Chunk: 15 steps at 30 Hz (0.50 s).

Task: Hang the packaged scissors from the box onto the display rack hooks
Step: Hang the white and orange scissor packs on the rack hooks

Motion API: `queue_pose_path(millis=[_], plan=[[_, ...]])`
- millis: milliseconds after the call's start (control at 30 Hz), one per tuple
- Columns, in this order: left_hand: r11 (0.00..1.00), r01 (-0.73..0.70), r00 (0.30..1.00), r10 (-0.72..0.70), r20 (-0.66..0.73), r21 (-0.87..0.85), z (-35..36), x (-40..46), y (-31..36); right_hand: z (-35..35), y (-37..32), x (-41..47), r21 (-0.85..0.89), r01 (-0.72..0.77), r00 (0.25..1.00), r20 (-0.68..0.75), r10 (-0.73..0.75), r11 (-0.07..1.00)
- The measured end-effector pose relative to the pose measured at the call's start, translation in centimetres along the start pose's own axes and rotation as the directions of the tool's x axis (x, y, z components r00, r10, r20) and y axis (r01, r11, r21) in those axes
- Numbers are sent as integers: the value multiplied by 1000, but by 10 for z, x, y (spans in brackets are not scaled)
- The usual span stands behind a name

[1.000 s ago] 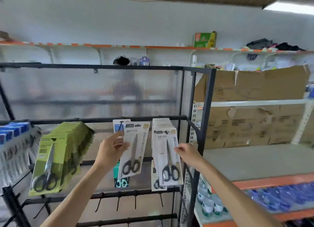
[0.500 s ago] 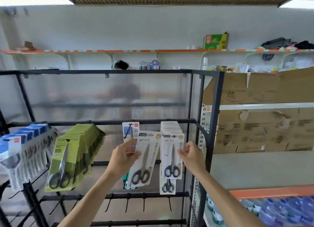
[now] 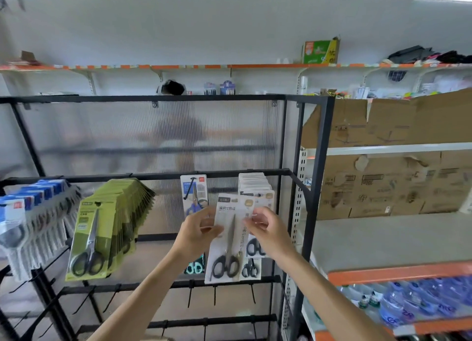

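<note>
A white packaged pair of scissors [image 3: 228, 238] with black handles is held up in front of the black display rack [image 3: 163, 173]. My left hand [image 3: 196, 232] pinches its left edge and my right hand [image 3: 265, 231] pinches its right edge. Right behind it, a stack of the same white scissor packs [image 3: 255, 185] hangs on a hook. A blue scissor pack [image 3: 193, 191] hangs alone just left of that stack. The box is out of sight.
Green scissor packs [image 3: 107, 228] and blue-topped packs [image 3: 30, 213] hang further left. Bare black hooks [image 3: 214, 293] line the lower bars. Cardboard boxes [image 3: 388, 162] and a shelf of water bottles [image 3: 421, 305] stand to the right.
My left hand carried the white pack rightwards, up in front of the hanging white stack. My right hand left that stack and took hold of the pack's right edge.
</note>
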<state>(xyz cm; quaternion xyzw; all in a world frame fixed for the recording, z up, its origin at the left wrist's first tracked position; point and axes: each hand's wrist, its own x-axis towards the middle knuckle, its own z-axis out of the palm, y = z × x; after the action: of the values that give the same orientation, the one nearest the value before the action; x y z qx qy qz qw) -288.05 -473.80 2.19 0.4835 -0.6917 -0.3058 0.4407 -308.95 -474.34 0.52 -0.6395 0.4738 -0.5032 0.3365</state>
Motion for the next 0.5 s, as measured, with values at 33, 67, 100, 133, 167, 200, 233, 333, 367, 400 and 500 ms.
queue_pose_path(millis=[33, 67, 100, 133, 167, 200, 233, 333, 367, 400, 500], plan=[[1000, 6, 1000, -6, 14, 4, 5, -1, -1, 0, 2, -2, 5, -7, 1000, -10, 7, 1000], [1000, 11, 1000, -11, 24, 19, 10, -1, -3, -2, 5, -3, -12, -11, 1000, -23, 11, 1000], [999, 14, 999, -15, 35, 46, 14, 0, -4, -6, 7, -3, -37, -19, 999, -39, 17, 999], [998, 12, 999, -15, 45, 67, 17, 1, -5, -11, 9, -1, -63, -30, 998, -60, 26, 998], [997, 10, 999, -14, 52, 81, 20, 3, -5, -18, 11, 3, -74, -46, 995, -93, 39, 996], [996, 4, 998, -10, 57, 94, 22, 5, -5, -26, 14, 8, -83, -60, 990, -133, 48, 995], [993, -4, 998, -3, 57, 118, 23, 7, -5, -34, 16, 12, -101, -72, 984, -169, 54, 992], [986, -27, 998, 18, 58, 164, 26, 11, -4, -46, 22, 24, -188, -106, 977, -202, 67, 977], [984, -34, 998, 24, 62, 174, 27, 13, -4, -47, 23, 26, -216, -113, 977, -201, 69, 970], [982, -39, 997, 27, 68, 184, 28, 14, -4, -46, 23, 28, -235, -117, 977, -201, 70, 965], [982, -33, 997, 19, 78, 186, 30, 18, -6, -44, 26, 34, -264, -141, 974, -209, 87, 954]])
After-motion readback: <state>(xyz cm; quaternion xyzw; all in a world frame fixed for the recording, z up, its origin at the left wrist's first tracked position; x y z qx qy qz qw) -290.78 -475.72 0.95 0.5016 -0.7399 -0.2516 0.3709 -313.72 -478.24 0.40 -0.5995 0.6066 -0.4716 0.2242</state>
